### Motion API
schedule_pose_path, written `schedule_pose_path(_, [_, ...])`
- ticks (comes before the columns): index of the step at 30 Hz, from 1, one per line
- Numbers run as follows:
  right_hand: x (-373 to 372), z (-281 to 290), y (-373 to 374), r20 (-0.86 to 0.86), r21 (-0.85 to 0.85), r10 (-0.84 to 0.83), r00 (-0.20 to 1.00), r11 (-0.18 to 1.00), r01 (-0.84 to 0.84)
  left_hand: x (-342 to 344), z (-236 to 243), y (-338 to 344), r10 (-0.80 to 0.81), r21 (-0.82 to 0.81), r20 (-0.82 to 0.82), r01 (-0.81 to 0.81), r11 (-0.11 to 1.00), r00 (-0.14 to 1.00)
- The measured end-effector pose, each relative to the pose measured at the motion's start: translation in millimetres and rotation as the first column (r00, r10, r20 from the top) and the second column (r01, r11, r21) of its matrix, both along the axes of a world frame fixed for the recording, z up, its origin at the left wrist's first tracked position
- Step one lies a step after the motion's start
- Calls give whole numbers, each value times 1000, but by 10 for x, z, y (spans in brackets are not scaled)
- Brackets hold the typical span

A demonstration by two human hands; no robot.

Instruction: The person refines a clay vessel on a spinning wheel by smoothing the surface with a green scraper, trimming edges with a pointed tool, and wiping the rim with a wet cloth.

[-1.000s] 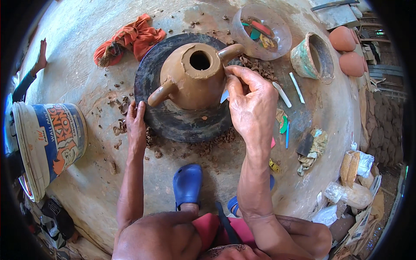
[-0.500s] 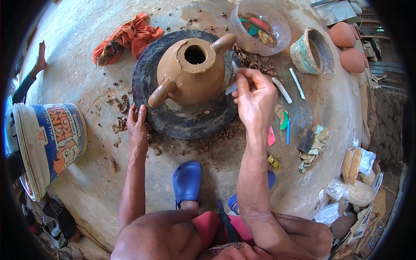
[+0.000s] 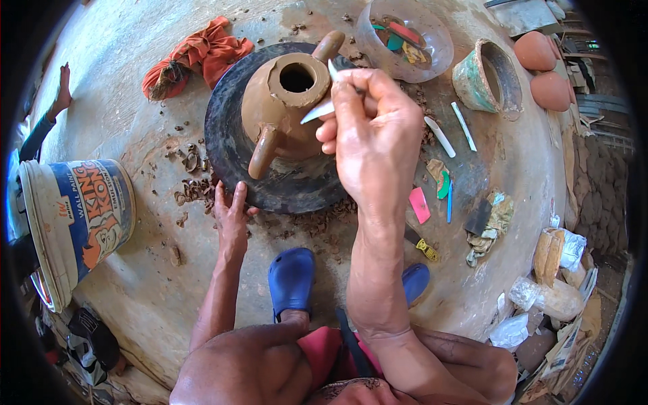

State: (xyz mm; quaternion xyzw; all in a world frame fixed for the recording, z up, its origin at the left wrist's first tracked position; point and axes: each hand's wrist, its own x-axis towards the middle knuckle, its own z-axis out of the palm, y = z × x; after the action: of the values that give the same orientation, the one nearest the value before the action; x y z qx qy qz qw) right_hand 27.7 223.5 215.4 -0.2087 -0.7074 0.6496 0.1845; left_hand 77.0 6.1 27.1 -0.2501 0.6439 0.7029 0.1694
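Note:
A brown clay pot point(image 3: 260, 111) with two stubby handles and a round open mouth stands upright on a dark turning wheel point(image 3: 221, 128). My right hand point(image 3: 378, 135) pinches a pale, thin, flat scraper point(image 3: 318, 112) with pointed ends, held at the pot's right shoulder. Whether its edge touches the clay cannot be told, and my fingers hide its middle. At the wheel's near left rim, my left hand point(image 3: 231, 216) rests with fingers stretched and apart, holding nothing.
Clay shavings point(image 3: 196, 189) lie around the wheel. An orange cloth point(image 3: 202, 57) and a clear tub point(image 3: 439, 50) of coloured scrapers lie beyond. A paint bucket point(image 3: 81, 223) stands left; a green-white pot point(image 3: 482, 81), white sticks point(image 3: 464, 126) and a pink piece point(image 3: 419, 204) are right.
The wheel and pot have turned counterclockwise as seen from above. My right hand moved left and up with the scraper, closer to the pot's neck. My left hand shifted slightly right along the rim.

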Motion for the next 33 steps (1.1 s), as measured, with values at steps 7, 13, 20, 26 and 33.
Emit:
schedule_pose_path(7, [119,-136,300,-26,-53,-189,982,981,188,148,37,53,-31,46,60,28,999,998])
schedule_pose_path(13, [227,-440,432,297,226,-125,947,972,58,182,98,55,-120,73,140,111,991,983])
schedule_pose_path(20, [34,-162,145,219,346,-96,971,938,15,292,97,181,-202,149,184,175,973,962])
schedule_pose_path(26, [-19,20,-64,45,-14,-10,999,1000,11,387,159,367,-226,164,259,188,968,939])
schedule_pose_path(33, [50,-42,99,-87,-167,-148,985,977,132,473,119,476,-324,258,296,251,933,898])
